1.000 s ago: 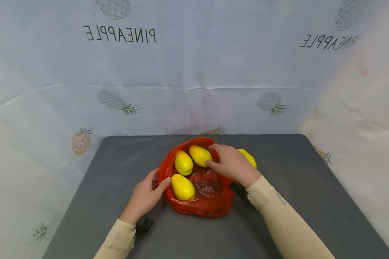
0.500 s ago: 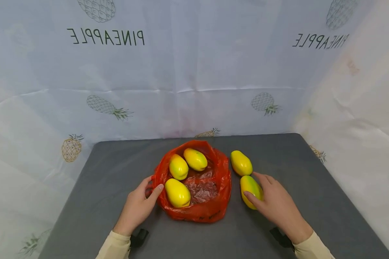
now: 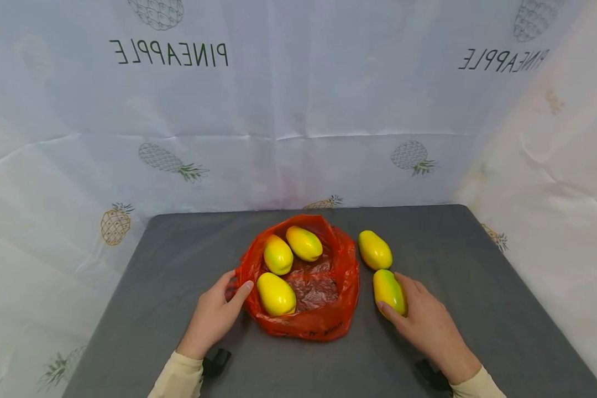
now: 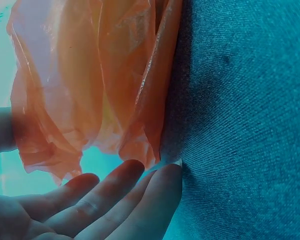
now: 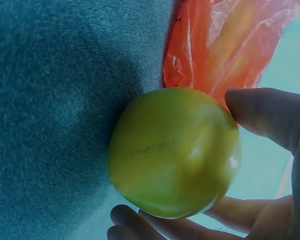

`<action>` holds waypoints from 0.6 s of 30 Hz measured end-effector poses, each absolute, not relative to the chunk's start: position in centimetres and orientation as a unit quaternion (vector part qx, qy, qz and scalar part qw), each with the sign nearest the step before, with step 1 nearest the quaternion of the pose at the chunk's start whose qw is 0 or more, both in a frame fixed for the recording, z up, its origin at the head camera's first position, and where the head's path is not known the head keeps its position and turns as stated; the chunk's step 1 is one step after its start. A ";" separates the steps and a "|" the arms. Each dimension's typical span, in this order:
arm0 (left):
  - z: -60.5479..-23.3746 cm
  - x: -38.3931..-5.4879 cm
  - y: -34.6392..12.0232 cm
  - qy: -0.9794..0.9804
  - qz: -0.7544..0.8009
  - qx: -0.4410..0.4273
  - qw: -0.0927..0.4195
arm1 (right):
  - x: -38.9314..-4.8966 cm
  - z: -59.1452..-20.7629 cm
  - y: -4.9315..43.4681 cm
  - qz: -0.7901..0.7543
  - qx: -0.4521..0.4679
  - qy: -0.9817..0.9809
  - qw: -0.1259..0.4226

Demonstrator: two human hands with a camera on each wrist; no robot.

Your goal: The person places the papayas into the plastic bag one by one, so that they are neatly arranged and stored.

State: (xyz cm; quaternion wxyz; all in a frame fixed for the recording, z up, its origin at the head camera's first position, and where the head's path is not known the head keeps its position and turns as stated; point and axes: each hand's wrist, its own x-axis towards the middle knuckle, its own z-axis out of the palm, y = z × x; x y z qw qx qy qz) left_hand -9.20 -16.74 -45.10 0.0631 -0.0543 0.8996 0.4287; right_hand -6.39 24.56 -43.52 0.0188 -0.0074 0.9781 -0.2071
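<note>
A red plastic bag (image 3: 323,323) stands with its mouth wide and rolled down. Inside it, along the left and back, lie three yellow mangoes (image 3: 276,294). My left hand (image 3: 216,315) holds the bag's left side, thumb at the rim and fingers outside; in the left wrist view the fingertips reach the low folds of the bag (image 4: 125,75). To the right of the bag, my right hand (image 3: 430,326) grips a yellow-green mango (image 3: 389,293), with the thumb on the side toward the bag and the fingers round the other side. Just behind it lies another yellow mango (image 3: 375,250).
Everything sits on a dark grey cloth-covered table (image 3: 189,249). A white curtain (image 3: 258,99) printed with pineapples hangs behind the table and along both sides.
My right hand has come out of the bag, moved right and taken hold of the near mango outside. The left hand stays at the bag's left side.
</note>
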 end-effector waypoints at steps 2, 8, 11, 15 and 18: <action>-45.1 -9.2 -16.8 0.899 0.430 -0.055 0.063 | -6.5 -43.6 24.5 -0.207 -0.005 0.978 0.024; -45.1 -9.2 -16.7 0.899 0.430 -0.054 0.065 | -6.4 -43.7 24.5 -0.211 -0.003 0.977 0.034; -45.0 -9.1 -16.6 0.899 0.429 -0.054 0.065 | -6.4 -43.6 24.5 -0.212 -0.009 0.977 0.034; -44.9 -9.0 -16.6 0.900 0.428 -0.052 0.065 | -6.3 -43.1 24.5 -0.211 -0.019 0.977 0.037; -44.8 -8.9 -16.7 0.900 0.429 -0.048 0.064 | -6.5 -42.3 24.5 -0.211 -0.026 0.977 0.034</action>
